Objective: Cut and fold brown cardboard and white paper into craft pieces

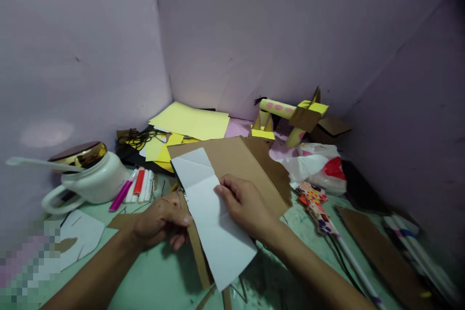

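Observation:
A white paper strip (209, 218) with fold creases lies slanted over a large brown cardboard piece (247, 164). My right hand (250, 206) grips the paper's right edge between thumb and curled fingers. My left hand (163, 220) is closed at the left side, its thumb pressed on a narrow cardboard edge (197, 252) that runs alongside the paper. The left fingertips show partly beneath that edge. Whether this edge and the large piece are one folded sheet I cannot tell.
At left stand a white mug (96, 184) and several markers (140, 185). Yellow paper sheets (192, 121) lie behind, beside a yellow and cardboard animal figure (294, 114). To the right are a plastic bag (323, 167), a patterned-topped stick (354, 259) and a cardboard strip (378, 252).

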{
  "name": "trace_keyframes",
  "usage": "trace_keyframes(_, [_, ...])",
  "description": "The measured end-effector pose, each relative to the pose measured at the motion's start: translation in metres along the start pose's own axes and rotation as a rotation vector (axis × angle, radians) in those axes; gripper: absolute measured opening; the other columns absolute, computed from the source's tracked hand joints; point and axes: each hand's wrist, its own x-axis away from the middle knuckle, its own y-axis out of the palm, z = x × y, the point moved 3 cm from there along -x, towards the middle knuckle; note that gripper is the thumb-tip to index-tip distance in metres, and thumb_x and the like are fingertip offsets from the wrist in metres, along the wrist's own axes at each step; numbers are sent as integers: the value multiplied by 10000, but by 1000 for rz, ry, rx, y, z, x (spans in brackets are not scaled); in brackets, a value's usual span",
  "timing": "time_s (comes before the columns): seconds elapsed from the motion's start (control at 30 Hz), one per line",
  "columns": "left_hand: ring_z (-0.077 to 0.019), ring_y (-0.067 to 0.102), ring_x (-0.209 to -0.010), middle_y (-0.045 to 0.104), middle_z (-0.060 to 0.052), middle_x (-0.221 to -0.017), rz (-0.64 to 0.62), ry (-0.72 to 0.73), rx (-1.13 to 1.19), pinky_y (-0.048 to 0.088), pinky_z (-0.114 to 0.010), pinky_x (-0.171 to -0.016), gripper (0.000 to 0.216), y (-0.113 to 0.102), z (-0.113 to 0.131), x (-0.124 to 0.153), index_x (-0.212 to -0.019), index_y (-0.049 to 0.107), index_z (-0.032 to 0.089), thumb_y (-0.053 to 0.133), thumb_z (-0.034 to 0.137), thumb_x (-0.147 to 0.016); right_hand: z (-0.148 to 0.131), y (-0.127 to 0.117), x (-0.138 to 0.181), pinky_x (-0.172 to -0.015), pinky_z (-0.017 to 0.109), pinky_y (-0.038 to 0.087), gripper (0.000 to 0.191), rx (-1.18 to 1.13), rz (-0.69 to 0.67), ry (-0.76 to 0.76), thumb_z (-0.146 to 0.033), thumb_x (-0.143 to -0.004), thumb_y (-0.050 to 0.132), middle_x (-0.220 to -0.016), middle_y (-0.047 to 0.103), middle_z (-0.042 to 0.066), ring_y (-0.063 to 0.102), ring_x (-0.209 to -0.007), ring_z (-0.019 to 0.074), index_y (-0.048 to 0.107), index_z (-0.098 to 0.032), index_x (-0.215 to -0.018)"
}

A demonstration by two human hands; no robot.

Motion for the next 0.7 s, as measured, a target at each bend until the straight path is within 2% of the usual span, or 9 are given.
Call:
trace_keyframes(0.1, [-104,532,-300,633,-94,-451,3,2,20,374,-140,-286,161,1,1,0,-509,665,62,635,219,-527,-3,0,4,-535,246,301,208,85,31,15,-290,-848,439,-624,566,4,496,-588,149,513,-200,-677])
trace_keyframes(0.2, [-141,571,-344,643,-83,-470,40,6,49,439,-181,-300,134,3,1,-5,-560,648,77,630,210,-553,8,5,4,-542,250,314,222,141,100,67,-284,-846,442,-628,602,20,517,-587,156,534,-194,-666])
trace_keyframes(0.27, [-160,591,-377,654,-69,-507,65,3,65,478,-217,-310,136,3,1,-8,-625,636,93,640,223,-583,17,10,4,-539,258,310,246,161,143,104,-297,-851,434,-616,603,31,508,-572,162,538,-191,-655])
trace_keyframes(0.37, [-169,614,-430,670,-66,-587,76,3,61,503,-233,-326,248,3,0,-10,-792,634,93,682,271,-626,22,19,5,-541,272,299,246,198,155,122,-313,-855,432,-626,615,48,512,-570,175,561,-187,-687])
trace_keyframes(0.5, [-133,590,-426,678,-72,-639,101,24,11,472,-182,-315,412,6,-1,-8,-934,614,81,762,286,-609,17,23,7,-538,282,294,235,311,170,171,-314,-859,438,-660,655,75,558,-586,195,602,-182,-754])
trace_keyframes(0.7, [-107,555,-405,661,-33,-628,212,100,-55,405,-148,-279,445,13,-2,-9,-934,587,110,787,305,-588,7,25,2,-501,293,236,255,481,159,252,-323,-882,427,-695,682,108,575,-581,213,621,-184,-791])
